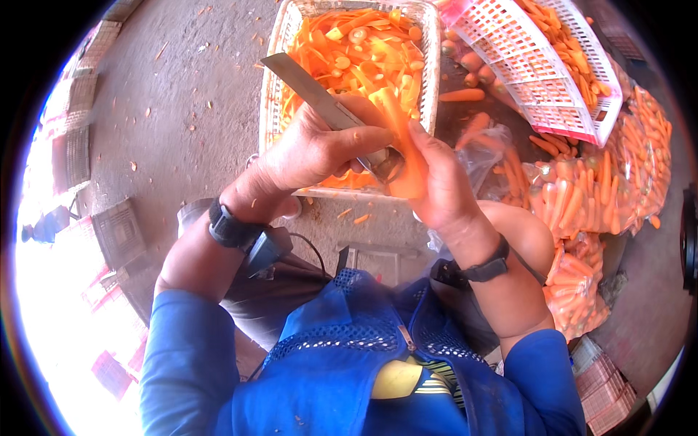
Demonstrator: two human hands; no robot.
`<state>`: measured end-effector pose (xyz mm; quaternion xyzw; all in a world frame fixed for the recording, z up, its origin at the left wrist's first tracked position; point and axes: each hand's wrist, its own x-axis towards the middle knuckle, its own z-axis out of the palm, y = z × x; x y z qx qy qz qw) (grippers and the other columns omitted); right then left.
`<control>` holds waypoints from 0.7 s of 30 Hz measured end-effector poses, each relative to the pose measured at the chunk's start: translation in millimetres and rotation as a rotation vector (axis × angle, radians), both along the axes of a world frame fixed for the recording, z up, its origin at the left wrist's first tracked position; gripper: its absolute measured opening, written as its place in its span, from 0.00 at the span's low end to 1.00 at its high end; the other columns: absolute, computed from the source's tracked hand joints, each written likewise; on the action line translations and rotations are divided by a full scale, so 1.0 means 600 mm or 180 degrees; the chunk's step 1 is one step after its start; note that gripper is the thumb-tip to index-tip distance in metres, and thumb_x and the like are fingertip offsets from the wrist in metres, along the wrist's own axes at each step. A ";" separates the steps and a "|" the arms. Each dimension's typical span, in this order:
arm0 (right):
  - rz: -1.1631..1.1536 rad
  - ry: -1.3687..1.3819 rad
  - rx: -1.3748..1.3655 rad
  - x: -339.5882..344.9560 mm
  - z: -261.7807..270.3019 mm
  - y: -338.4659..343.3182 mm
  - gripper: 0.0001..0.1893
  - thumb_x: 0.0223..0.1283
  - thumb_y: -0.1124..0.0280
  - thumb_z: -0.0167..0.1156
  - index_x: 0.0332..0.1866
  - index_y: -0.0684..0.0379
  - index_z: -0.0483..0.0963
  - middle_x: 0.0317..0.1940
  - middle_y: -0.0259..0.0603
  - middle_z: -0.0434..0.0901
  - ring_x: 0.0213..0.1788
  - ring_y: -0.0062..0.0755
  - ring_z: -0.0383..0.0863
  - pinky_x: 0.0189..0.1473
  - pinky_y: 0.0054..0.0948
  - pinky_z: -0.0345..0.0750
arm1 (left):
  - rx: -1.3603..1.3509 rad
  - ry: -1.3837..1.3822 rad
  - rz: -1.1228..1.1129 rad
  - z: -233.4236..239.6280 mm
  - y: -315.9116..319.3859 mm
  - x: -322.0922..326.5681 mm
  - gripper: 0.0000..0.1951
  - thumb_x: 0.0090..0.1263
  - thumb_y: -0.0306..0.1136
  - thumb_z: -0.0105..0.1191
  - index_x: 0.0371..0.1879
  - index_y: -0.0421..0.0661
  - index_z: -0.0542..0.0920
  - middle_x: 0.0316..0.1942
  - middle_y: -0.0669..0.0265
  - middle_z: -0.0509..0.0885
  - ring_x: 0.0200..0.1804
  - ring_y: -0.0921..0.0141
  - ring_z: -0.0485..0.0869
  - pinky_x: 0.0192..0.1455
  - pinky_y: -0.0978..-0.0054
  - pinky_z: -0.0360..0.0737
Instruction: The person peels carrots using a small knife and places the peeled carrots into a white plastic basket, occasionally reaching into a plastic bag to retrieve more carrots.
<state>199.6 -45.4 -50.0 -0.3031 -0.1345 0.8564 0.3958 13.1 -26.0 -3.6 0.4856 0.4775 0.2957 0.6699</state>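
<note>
My left hand (322, 144) grips a flat metal blade tool (308, 87). Its broad end points up and left past my knuckles, and a curved metal part at its lower end lies against a carrot (406, 163). In my right hand (444, 180) is that peeled-looking orange carrot, with the thumb along its side. Both hands are over the near part of a white plastic basket (267, 109), which is full of carrot peels (360, 60) and cut pieces. My fingers partly hide the tool's handle and the carrot's upper end.
A white and pink plastic crate (518, 60) of carrots leans at upper right. Clear bags of carrots (578, 191) lie on the right, with loose carrots (462, 95) close by. Stacked crates (117, 226) line the left. Scraps dot the concrete floor (163, 103).
</note>
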 end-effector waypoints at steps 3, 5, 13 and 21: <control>0.0049 -0.0147 0.0199 -0.007 0.010 -0.005 0.25 0.76 0.58 0.44 0.65 0.67 0.65 0.55 0.44 0.77 0.57 0.32 0.77 0.63 0.34 0.71 | 0.0124 -0.0013 0.0006 -0.012 -0.003 -0.008 0.06 0.68 0.32 0.59 0.37 0.42 0.83 0.23 0.75 0.80 0.19 0.86 0.70 0.20 0.87 0.64; -0.0016 -0.0290 0.0276 -0.010 0.008 -0.010 0.25 0.76 0.58 0.44 0.65 0.68 0.65 0.55 0.45 0.77 0.57 0.32 0.77 0.63 0.34 0.70 | 0.0199 0.0052 -0.0028 -0.014 0.001 -0.016 0.07 0.68 0.32 0.59 0.37 0.42 0.83 0.24 0.74 0.81 0.20 0.86 0.72 0.20 0.88 0.65; 0.0694 -0.0446 0.0378 0.010 0.026 -0.020 0.21 0.75 0.56 0.45 0.59 0.62 0.71 0.41 0.37 0.81 0.36 0.23 0.79 0.37 0.24 0.76 | 0.0801 0.0564 0.1142 -0.053 0.086 -0.103 0.09 0.68 0.32 0.57 0.40 0.40 0.84 0.30 0.67 0.86 0.31 0.80 0.83 0.27 0.86 0.73; -0.0062 -0.0425 -0.0094 -0.018 0.038 -0.007 0.23 0.75 0.55 0.45 0.61 0.63 0.70 0.44 0.37 0.80 0.39 0.23 0.79 0.41 0.24 0.76 | 0.0324 0.0127 -0.0284 -0.005 0.001 -0.017 0.06 0.66 0.30 0.59 0.37 0.42 0.83 0.29 0.74 0.83 0.28 0.82 0.78 0.27 0.86 0.71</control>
